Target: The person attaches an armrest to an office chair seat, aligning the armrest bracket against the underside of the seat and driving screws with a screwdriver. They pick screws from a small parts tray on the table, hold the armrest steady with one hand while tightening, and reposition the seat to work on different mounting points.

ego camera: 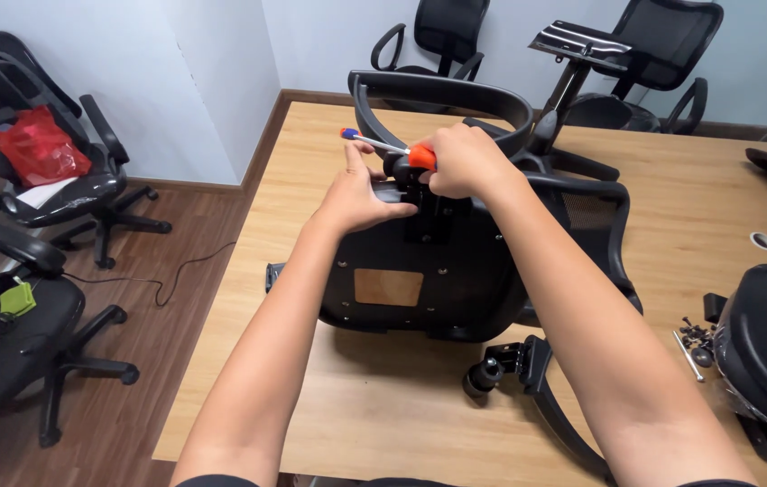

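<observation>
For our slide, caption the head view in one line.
Both hands, left and right, work a screwdriver on an upturned chair seat.

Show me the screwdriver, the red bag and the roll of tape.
screwdriver [421, 157], head view, orange handle.
red bag [39, 146], head view, its middle, on a chair.
roll of tape [762, 240], head view, its rim.
</observation>
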